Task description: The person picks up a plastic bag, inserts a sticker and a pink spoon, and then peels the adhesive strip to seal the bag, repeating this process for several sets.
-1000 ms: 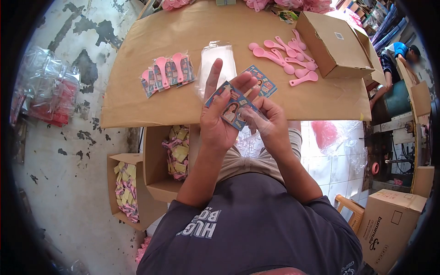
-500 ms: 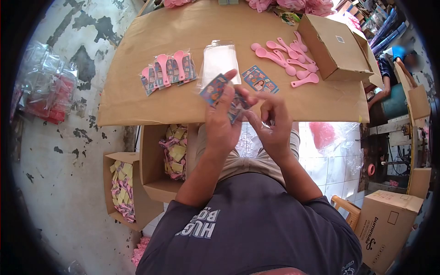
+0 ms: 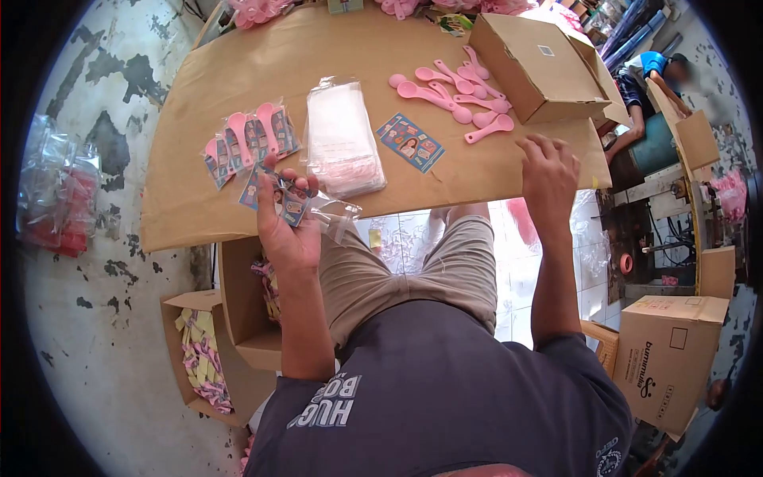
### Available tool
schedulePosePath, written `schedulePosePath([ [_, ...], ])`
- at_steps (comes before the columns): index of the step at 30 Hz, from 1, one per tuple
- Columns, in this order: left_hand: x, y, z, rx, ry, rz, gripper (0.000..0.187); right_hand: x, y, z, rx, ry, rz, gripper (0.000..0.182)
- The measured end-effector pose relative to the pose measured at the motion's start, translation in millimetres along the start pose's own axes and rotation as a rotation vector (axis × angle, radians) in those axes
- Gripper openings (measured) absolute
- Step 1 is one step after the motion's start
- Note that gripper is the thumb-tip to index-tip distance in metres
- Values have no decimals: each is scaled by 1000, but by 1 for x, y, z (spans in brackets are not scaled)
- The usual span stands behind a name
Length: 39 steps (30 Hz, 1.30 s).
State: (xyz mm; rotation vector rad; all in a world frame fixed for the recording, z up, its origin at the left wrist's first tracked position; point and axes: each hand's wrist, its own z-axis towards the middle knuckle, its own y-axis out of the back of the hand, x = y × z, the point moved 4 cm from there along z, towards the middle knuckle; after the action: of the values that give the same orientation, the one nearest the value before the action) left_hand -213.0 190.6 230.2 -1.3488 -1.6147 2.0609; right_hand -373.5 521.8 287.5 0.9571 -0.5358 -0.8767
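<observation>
My left hand [image 3: 288,238] is closed around a blue printed card [image 3: 280,200], with a clear plastic bag [image 3: 335,213] spreading from it to the right; whether the card lies inside the bag is hard to see. Near the table's right front edge, my right hand [image 3: 550,171] holds nothing, its fingers loosely bent and apart. Several pink spoons [image 3: 489,127] lie in a loose heap beyond it. Between the hands rest flat blue cards [image 3: 410,143] and a stack of clear bags [image 3: 342,131]. Just past my left hand are spoons packed with cards [image 3: 240,137].
An open cardboard box [image 3: 540,67] stands on the table [image 3: 191,103] behind the spoon heap. Below the table at left are boxes of yellow-and-pink pieces [image 3: 203,358]. A closed carton [image 3: 668,362] sits on the right, and another person [image 3: 648,87] is at the far right.
My hands were together over the card and plastic. Now the left has moved left with them, while the right has let go and moved right towards the spoons. The view has shifted.
</observation>
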Motion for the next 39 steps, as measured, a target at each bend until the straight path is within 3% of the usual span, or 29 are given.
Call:
schedulePosePath([
  [2,6,-8,-2,33,2,20,42,-9,-19,14,-28,38,371,34],
  [6,13,-26,-10,123,32,104,45,12,-42,27,65,222,336,38],
  [9,13,-26,-10,127,24,140,47,7,-69,30,66,245,266,37],
  [19,12,-11,-6,43,-107,42,44,13,-26,12,134,163,302,25],
  [22,12,-13,-3,70,-176,-15,44,23,2,-3,26,4,573,22],
  [24,15,-15,-1,84,-182,-39,42,23,1,-20,-85,-208,1186,16],
  [26,18,-19,0,76,-212,-67,46,45,-5,-27,-22,-401,1489,12],
  [32,20,-35,-8,164,-204,-100,45,88,-40,-46,137,-585,1790,13],
  [39,35,-35,-21,160,-84,-46,46,128,-37,-42,326,-560,1892,17],
])
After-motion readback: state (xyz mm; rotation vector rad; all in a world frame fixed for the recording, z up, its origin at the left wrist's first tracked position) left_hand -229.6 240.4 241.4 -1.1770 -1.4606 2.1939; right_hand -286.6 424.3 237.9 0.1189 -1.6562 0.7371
